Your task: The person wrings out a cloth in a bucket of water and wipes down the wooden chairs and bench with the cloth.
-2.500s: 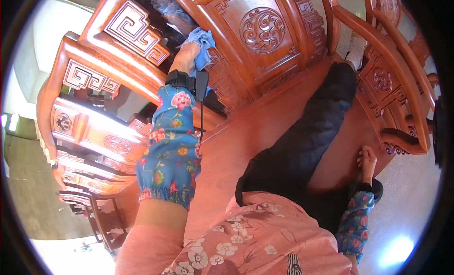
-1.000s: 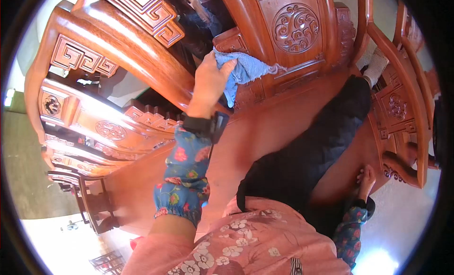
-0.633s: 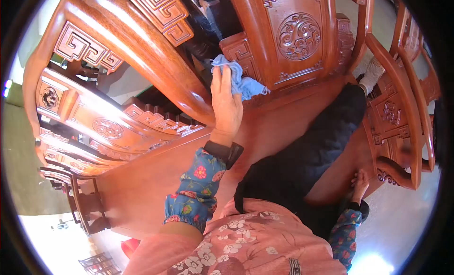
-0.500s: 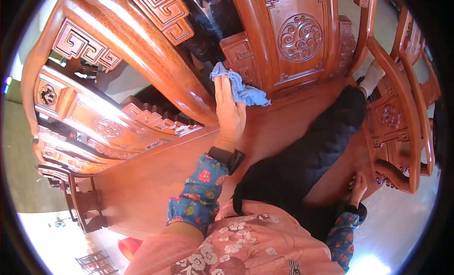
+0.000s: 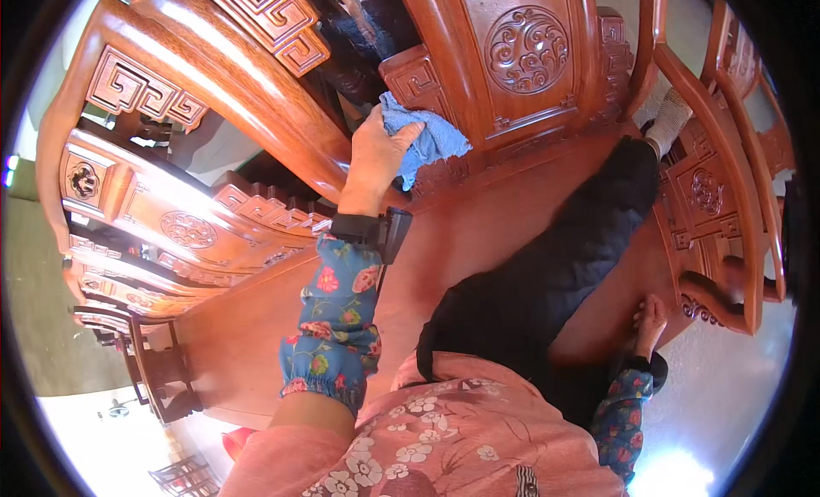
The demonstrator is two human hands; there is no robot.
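My left hand [image 5: 376, 155] is closed on a crumpled blue cloth [image 5: 436, 140], its thumb laid over the fabric. The cloth is at the lower carved side of a wooden backrest panel [image 5: 470, 87], beside a thick polished rail [image 5: 231, 83]; contact with the wood is hard to make out. My right hand [image 5: 651, 322] rests at the front edge of the reddish-brown wooden seat [image 5: 256, 343], fingers loosely bent and holding nothing that I can see. Floral sleeve covers and dark wristbands are on both forearms.
My leg in dark trousers [image 5: 547, 266] stretches across the seat, with the foot in a light sock [image 5: 670, 121] near the curved armrest [image 5: 726, 172]. More carved backrest sections [image 5: 188, 228] run along the left. A wooden chair [image 5: 184, 476] stands far off at lower left.
My left hand has shifted left and slightly up with the cloth, turning from fingers laid flat on it to gripping it with the thumb. My right hand stays at the seat edge.
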